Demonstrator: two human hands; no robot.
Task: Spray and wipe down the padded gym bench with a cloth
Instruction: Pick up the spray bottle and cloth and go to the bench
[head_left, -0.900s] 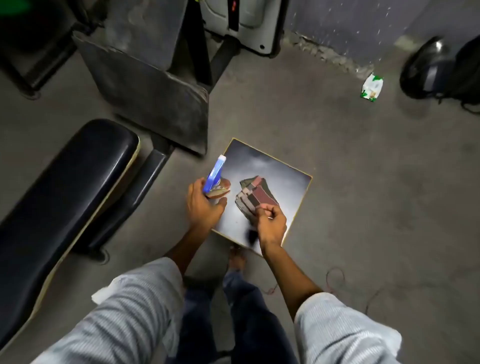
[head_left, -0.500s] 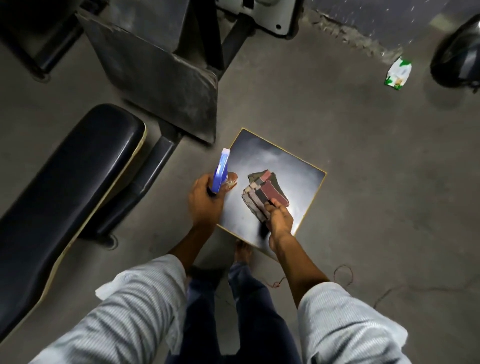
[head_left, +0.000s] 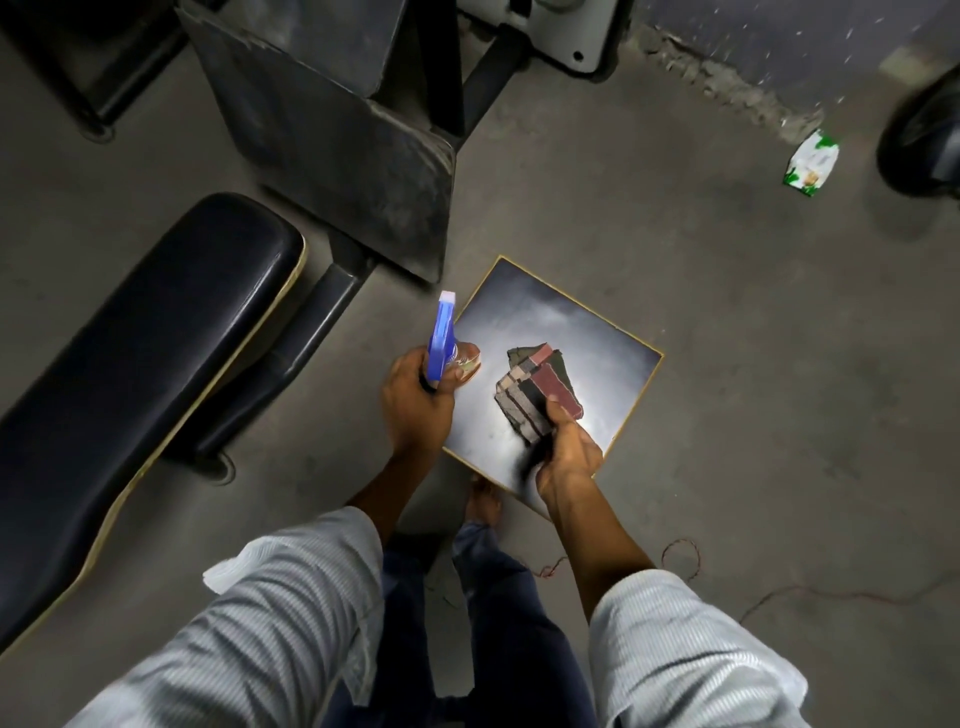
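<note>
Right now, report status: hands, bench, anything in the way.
Left hand grips spray bottle. Right hand pinches folded cloth over small black table. Padded bench at left, untouched, nothing on it.

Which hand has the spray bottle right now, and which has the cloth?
The left hand grips the blue-topped spray bottle; the right hand pinches the folded patchwork cloth over the small black table.

Left hand (head_left: 415, 410) around spray bottle (head_left: 441, 338), right hand (head_left: 566, 457) apparently on folded cloth (head_left: 535, 389).
</note>
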